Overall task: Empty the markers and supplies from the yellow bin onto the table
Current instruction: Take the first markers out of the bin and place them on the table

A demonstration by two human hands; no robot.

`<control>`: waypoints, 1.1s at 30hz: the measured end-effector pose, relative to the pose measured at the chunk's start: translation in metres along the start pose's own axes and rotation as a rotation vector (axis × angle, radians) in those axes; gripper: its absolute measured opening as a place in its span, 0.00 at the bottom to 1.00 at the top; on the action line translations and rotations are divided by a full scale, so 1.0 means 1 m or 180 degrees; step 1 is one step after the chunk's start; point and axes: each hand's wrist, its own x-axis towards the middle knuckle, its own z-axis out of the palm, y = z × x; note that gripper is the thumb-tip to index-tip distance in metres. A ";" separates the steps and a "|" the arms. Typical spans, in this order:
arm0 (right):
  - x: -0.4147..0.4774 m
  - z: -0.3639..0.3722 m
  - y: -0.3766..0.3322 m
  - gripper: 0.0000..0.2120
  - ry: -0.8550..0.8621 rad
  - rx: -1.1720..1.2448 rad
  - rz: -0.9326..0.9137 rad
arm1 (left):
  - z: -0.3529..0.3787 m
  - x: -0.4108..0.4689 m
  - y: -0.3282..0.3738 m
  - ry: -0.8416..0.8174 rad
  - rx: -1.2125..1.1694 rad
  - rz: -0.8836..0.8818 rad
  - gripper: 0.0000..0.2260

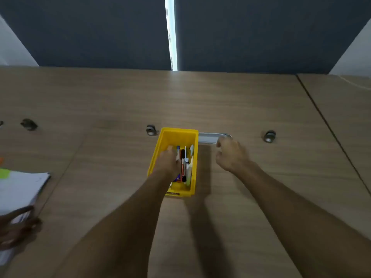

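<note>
**Bin Emptying: Reach-In Stage**

Forearms fill the lower frame, nearest the lens, both extended over the wooden table. At far left I see a paper stack with a green tab, and another person's hand resting at its near corner.

Left hand: inside the yellow bin, palm down over the markers. I cannot tell whether the fingers have closed on anything; the back of the hand hides them.

The bin stands upright at table centre with markers and pale supplies lying lengthwise inside. None lie on the table yet.

Right hand: outside the bin, just beside its right wall, fingers loosely curled and holding nothing, near a metal grommet plate.

Procedure, in my judgement: steady the bin wall with the right hand, gather several markers in one grasp, lift straight up to clear the rim.

Labelling: a dark strip on the bin's near face carries print, too blurred to read.
</note>
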 end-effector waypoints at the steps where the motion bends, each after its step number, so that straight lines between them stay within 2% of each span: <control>1: 0.001 0.005 0.003 0.11 -0.0131 0.0008 0.0174 | 0.008 -0.002 -0.002 -0.0121 0.0014 -0.0256 0.06; 5: 0.008 0.031 0.018 0.10 -0.0300 0.0161 0.0405 | 0.041 -0.009 -0.012 -0.0292 -0.0074 -0.0807 0.07; 9: 0.019 0.047 0.027 0.10 -0.0388 0.0296 0.0366 | 0.058 0.000 -0.014 -0.0103 -0.0262 -0.1012 0.08; 19: 0.024 0.064 0.039 0.12 -0.0523 0.0653 0.0645 | 0.064 0.025 -0.005 -0.0116 -0.0330 -0.1410 0.12; 23: 0.029 0.052 0.034 0.10 -0.0391 0.0632 0.0565 | 0.049 0.013 -0.007 0.0285 -0.0587 -0.1224 0.10; 28: 0.046 0.027 0.009 0.07 0.0141 0.1034 0.0632 | 0.008 0.003 -0.016 0.1007 -0.0804 -0.0520 0.06; 33: 0.049 0.025 -0.046 0.11 0.0604 0.1187 -0.0033 | -0.035 0.005 -0.039 0.1780 -0.1001 -0.0293 0.09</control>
